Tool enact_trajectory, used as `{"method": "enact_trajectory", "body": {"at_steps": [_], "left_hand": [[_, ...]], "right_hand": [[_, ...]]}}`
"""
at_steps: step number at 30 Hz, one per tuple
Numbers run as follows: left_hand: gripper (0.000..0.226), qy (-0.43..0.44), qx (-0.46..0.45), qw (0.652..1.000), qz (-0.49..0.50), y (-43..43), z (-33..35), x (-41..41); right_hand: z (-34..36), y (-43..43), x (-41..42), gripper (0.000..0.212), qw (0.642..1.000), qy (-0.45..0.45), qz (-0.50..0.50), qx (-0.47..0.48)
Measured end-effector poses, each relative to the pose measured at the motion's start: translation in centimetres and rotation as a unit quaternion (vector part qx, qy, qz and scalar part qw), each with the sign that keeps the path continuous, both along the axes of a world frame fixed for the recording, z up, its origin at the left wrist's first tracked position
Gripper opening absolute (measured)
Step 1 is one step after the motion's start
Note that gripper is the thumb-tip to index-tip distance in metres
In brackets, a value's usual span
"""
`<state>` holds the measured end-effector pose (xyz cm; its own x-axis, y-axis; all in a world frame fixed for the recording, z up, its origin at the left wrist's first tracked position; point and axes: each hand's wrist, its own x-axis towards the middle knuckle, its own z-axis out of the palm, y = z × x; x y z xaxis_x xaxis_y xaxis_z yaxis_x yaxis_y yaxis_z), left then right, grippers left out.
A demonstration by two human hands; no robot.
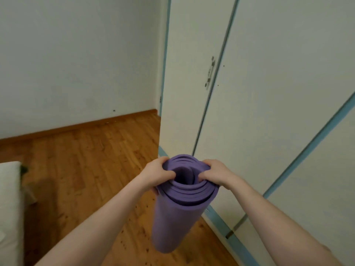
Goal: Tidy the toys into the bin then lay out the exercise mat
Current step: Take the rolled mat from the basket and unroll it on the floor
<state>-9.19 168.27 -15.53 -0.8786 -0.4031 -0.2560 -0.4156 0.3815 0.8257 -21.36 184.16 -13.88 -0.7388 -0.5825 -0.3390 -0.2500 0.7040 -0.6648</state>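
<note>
One rolled purple mat (172,223) is held upright over the wood floor (86,160), close beside the wardrobe (259,102) base on the right. Two hands hold its top rim: the left hand (156,174) and right hand (218,173) each have their fingers curled round the edge. Bare floor runs left to the wall (76,54). One white bed (9,208) edge lies far left.

Wooden floor (92,150), white wardrobe (269,93)

A tall white wardrobe with blue trim (269,93) is standing at two o'clock; a honey-brown wooden parquet floor (86,169) is stretching toward a white padded cushion (9,208) at eight o'clock.
</note>
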Motion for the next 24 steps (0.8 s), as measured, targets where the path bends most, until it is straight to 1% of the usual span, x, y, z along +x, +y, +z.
{"method": "enact_trajectory", "body": {"at_steps": [3, 6, 11, 15, 16, 19, 21, 24], "left_hand": [[0.053, 0.012, -0.023, 0.999, 0.029, -5.9, 0.5, -1.3], [0.053, 0.012, -0.041, 0.997, 0.064, -11.6, 0.8, -3.4], [0.053, 0.013, -0.050, 0.993, 0.106, -22.0, 0.5, -9.1], [0.051, -0.001, -0.034, 0.988, 0.148, -29.3, 0.7, -13.9], [0.051, -0.002, -0.030, 0.986, 0.162, -32.0, 1.1, -15.3], [0.053, -0.009, -0.022, 0.979, 0.201, -37.6, 2.3, -17.4], [0.054, -0.001, -0.014, 0.970, 0.241, -42.4, 2.4, -19.0], [0.057, 0.006, -0.017, 0.962, 0.272, -49.0, 2.7, -20.9]], "right_hand": [[0.4, -6.2, -1.8, 0.029, 1.000, -0.004, 0.014, -0.013], [0.5, -12.3, -4.5, 0.024, 0.999, 0.014, 0.036, -0.022], [-0.1, -24.0, -11.5, 0.019, 0.995, 0.029, 0.089, -0.029], [0.0, -32.9, -17.7, 0.018, 0.988, 0.029, 0.147, -0.022], [0.3, -36.2, -19.5, 0.019, 0.986, 0.025, 0.164, -0.024], [1.6, -43.2, -22.5, 0.022, 0.978, 0.035, 0.205, -0.020], [2.1, -49.3, -24.8, 0.023, 0.971, 0.038, 0.237, -0.018], [2.6, -57.1, -27.2, 0.025, 0.962, 0.045, 0.267, -0.022]]}}
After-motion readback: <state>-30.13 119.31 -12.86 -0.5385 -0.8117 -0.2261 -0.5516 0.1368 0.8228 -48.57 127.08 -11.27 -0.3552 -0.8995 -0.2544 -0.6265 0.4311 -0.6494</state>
